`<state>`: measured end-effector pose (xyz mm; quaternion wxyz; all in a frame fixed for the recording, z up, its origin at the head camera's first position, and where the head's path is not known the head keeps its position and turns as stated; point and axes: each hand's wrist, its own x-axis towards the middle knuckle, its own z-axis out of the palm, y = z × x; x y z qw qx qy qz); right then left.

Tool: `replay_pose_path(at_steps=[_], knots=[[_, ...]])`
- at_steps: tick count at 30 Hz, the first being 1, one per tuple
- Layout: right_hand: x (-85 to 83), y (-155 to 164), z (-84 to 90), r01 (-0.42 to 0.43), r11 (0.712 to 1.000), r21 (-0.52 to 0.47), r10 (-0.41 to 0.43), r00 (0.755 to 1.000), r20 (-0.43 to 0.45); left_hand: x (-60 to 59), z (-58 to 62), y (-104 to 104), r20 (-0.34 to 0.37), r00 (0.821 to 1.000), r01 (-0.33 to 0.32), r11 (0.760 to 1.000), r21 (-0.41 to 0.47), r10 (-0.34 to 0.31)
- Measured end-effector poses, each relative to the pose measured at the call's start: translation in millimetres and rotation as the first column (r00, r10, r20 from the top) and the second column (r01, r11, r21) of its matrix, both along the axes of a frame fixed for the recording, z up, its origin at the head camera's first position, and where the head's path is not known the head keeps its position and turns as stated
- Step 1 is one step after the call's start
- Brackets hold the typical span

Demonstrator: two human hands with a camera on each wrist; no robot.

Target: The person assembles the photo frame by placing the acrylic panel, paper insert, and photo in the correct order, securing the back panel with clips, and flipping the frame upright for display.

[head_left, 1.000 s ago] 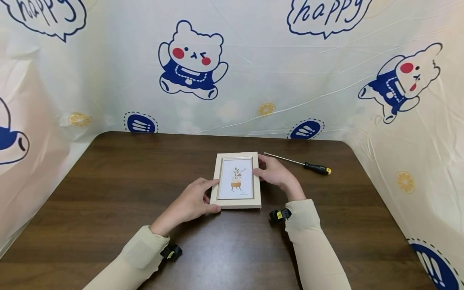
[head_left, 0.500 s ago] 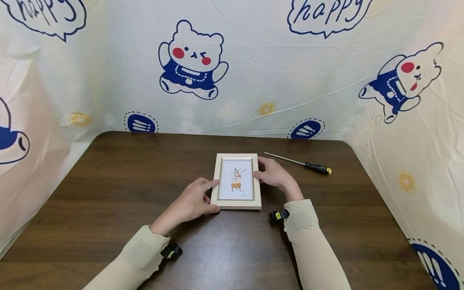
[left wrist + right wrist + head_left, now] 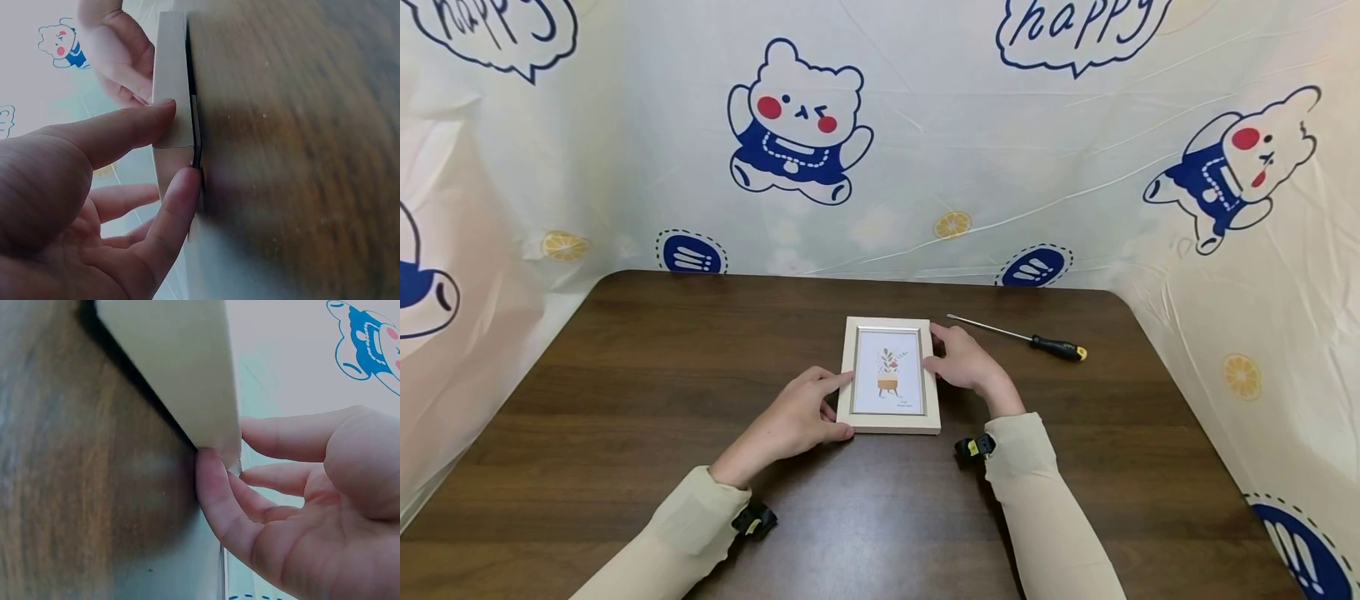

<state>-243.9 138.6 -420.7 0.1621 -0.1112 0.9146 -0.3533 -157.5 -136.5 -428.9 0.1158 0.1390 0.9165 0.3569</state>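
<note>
A cream picture frame point(image 3: 889, 423), with a silvery inner border and a potted-plant print, lies face up at the middle of the table. My left hand point(image 3: 797, 415) grips its near left corner. In the left wrist view the thumb presses the frame's side point(image 3: 170, 69) and a curled finger reaches the bottom edge at the corner. My right hand point(image 3: 967, 358) holds the right side near the far corner, thumb at the front edge, a finger curled to the underside in the right wrist view. A thin dark gap shows beneath the frame in both wrist views.
A screwdriver point(image 3: 1054, 347) with a black and yellow handle lies beyond my right hand, its shaft pointing to the far left. The dark wooden table point(image 3: 625, 400) meets a printed curtain point(image 3: 910, 150) at the back and sides.
The frame's far right corner has shifted slightly left and nearer, my right hand moving a little with it. My left hand stays nearly still, and the screwdriver lies where it was.
</note>
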Motion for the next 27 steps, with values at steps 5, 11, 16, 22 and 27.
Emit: replay_pose_path(at_steps=[5,11,16,22,27], knots=[[-0.3,-1.1,0.0,0.007,1.0,0.022,-0.007,1.0,-0.004,-0.1,0.5,-1.1,-0.005,1.0,0.004,1.0,0.0,-0.004],[-0.5,-1.2,-1.3,0.01,1.0,0.017,-0.01,1.0,0.022,0.8,0.7,-1.9,0.005,1.0,0.001,1.0,-0.003,-0.001],[-1.6,-0.8,-0.8,0.002,1.0,-0.014,-0.001,0.999,0.038,-1.4,5.1,-9.7,0.013,0.999,0.044,0.999,-0.009,-0.044],[3.7,13.2,6.4,-0.011,1.0,-0.01,0.01,1.0,-0.014,-5.2,10.4,-26.4,-0.037,0.996,0.077,0.997,0.0,-0.077],[18.3,43.0,22.4,-0.037,0.999,0.026,0.04,0.992,-0.122,-7.2,14.2,-50.1,-0.116,0.993,0.035,0.999,-0.007,-0.036]])
